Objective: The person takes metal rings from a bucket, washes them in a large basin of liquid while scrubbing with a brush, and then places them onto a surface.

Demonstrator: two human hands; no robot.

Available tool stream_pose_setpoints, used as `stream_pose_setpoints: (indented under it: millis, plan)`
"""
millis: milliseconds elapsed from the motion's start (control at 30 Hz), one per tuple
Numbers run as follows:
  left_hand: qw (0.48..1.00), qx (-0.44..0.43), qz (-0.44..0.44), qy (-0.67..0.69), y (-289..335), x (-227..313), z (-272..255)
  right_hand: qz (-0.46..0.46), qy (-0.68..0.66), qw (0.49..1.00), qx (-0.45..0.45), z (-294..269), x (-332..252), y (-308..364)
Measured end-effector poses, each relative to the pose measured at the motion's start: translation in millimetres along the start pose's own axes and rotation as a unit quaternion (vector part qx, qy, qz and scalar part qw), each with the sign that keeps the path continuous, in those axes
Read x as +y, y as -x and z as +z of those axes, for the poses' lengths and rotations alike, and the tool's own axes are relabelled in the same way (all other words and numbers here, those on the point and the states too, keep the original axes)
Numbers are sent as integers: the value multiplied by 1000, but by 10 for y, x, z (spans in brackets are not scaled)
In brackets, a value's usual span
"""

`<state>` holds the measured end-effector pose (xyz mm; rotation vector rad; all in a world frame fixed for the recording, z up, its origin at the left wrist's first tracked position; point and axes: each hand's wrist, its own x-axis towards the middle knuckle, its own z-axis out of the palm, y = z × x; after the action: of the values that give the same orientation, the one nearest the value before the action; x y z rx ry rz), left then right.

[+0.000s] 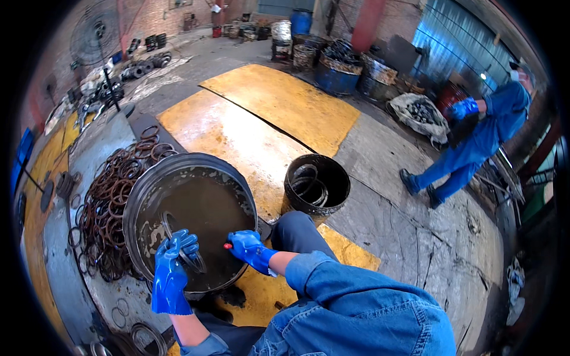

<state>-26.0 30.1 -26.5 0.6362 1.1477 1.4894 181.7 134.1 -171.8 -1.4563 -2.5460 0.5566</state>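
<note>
My left hand (170, 276), in a blue rubber glove, grips a thin metal ring (196, 263) above a wide round tub (132, 228). Murky brown liquid (205, 199) with patches of foam fills the tub. My right hand (249, 248), gloved the same way, is closed over the tub's right side. A small red end of something pokes out of that fist; the rest of it is hidden. Left of the tub lies a heap of rusty metal rings (113, 204). On the right, past my knee, stands a black bucket (338, 199) with several rings (309, 184) inside.
Yellow metal sheets (285, 98) cover the floor ahead. A co-worker (475, 136) in blue walks at the right. Farther back are a blue drum (332, 80), a white sack (409, 118) of dark parts and a fan (95, 32). More rings (145, 338) lie at the lower left.
</note>
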Motion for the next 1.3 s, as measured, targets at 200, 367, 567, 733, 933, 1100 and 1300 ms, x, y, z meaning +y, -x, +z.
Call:
stream_pose_setpoints:
  millis: [200,367,567,733,933,1100,1300]
  plan:
    - [999,-48,8,9,-15,-93,-269,7,4,999,-35,-98,-104,-40]
    - [1000,8,-14,1,28,-141,-190,9,-4,999,-35,-101,-41,-13]
    - [996,-50,-28,62,-27,-291,-283,6,-16,998,-56,-30,-49,-61]
    - [995,-57,-45,74,-65,-374,-355,20,6,998,-63,-28,-60,-88]
    - [996,-3,-76,36,43,-292,-148,13,12,998,-66,-36,-47,-70]
    - [997,2,-72,32,70,-296,-191,16,8,998,-57,-62,-76,-67]
    - [995,-9,-87,52,95,-293,-209,14,10,998,-63,-41,-42,-60]
